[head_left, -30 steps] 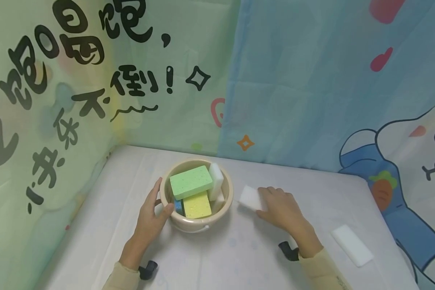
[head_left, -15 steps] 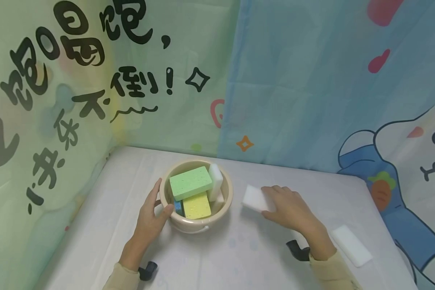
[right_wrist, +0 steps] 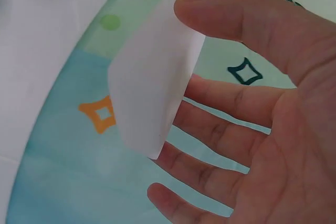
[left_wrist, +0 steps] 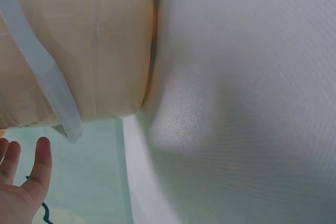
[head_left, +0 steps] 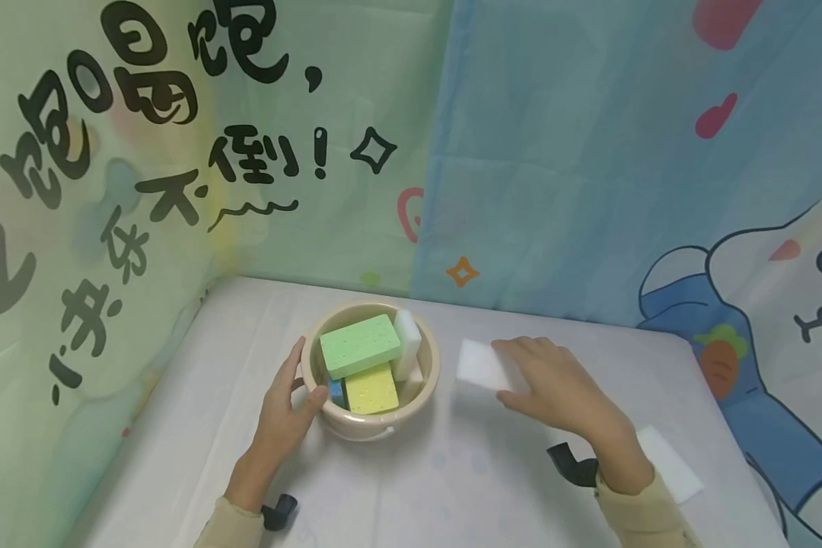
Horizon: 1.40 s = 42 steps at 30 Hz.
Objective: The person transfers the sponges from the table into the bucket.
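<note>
A cream bucket (head_left: 356, 426) stands on the table with sponges in it. A green sponge (head_left: 359, 346) lies across the top, over a yellow sponge (head_left: 372, 390); a white sponge (head_left: 407, 342) leans at the right and part of a blue one (head_left: 336, 391) shows at the left. Against the bucket's left side rests my left hand (head_left: 281, 418), fingers spread and nearly straight, thumb at the rim. To the right of the bucket, my right hand (head_left: 562, 388) pinches a white block-shaped sponge (right_wrist: 152, 77) between thumb and fingers, raised above the cloth.
Another white sponge (head_left: 671, 464) lies at the right of the table, partly behind the right forearm. White cloth (head_left: 411, 487) covers the tabletop. Printed curtains (head_left: 555, 190) stand behind and to the left. The bucket's white handle (left_wrist: 47, 72) hangs down its side.
My right hand has moved a little right and lifted the white sponge off the table. The right forearm now covers part of the other white sponge. My left hand and the bucket stay put.
</note>
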### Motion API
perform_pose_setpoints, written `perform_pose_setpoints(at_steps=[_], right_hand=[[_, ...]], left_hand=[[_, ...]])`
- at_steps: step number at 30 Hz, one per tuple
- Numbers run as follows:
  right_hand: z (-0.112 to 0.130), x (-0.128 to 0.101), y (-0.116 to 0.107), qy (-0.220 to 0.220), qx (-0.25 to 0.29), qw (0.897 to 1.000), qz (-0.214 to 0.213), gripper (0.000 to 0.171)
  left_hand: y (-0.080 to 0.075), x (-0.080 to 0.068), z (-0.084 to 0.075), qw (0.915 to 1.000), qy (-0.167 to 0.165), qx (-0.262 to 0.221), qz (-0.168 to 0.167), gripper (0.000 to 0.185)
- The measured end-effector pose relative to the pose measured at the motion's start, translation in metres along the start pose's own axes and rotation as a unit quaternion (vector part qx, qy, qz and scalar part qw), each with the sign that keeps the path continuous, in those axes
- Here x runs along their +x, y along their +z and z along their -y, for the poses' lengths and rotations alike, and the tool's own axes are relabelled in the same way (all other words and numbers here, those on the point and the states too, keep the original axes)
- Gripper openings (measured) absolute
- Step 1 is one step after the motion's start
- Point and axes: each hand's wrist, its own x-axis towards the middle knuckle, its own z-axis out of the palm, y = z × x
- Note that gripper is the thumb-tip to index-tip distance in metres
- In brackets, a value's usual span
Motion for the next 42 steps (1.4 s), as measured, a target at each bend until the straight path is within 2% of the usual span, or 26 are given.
perform_pose_setpoints(at_steps=[4, 11, 23, 35, 42], right_hand=[[0.002, 0.002, -0.006, -0.016, 0.006, 1.0, 0.003, 0.064], [0.009, 0.01, -0.017, -0.072, 0.029, 0.997, -0.005, 0.061], [0.051, 0.039, -0.018, -0.157, 0.059, 0.986, -0.006, 0.056], [0.084, 0.067, -0.002, -0.2, 0.032, 0.979, 0.03, 0.055], [0.095, 0.072, 0.005, -0.208, -0.002, 0.977, 0.04, 0.059]], left_hand=[[0.0, 0.0, 0.001, 1.0, -0.001, 0.001, 0.001, 0.077], [0.0, -0.001, 0.002, 1.0, -0.003, 0.005, 0.0, 0.077], [-0.001, -0.001, 0.004, 1.0, -0.002, 0.003, 0.002, 0.077], [-0.001, 0.001, 0.003, 1.0, -0.002, 0.004, 0.005, 0.078], [-0.001, 0.001, 0.004, 1.0, 0.006, 0.001, 0.004, 0.079]])
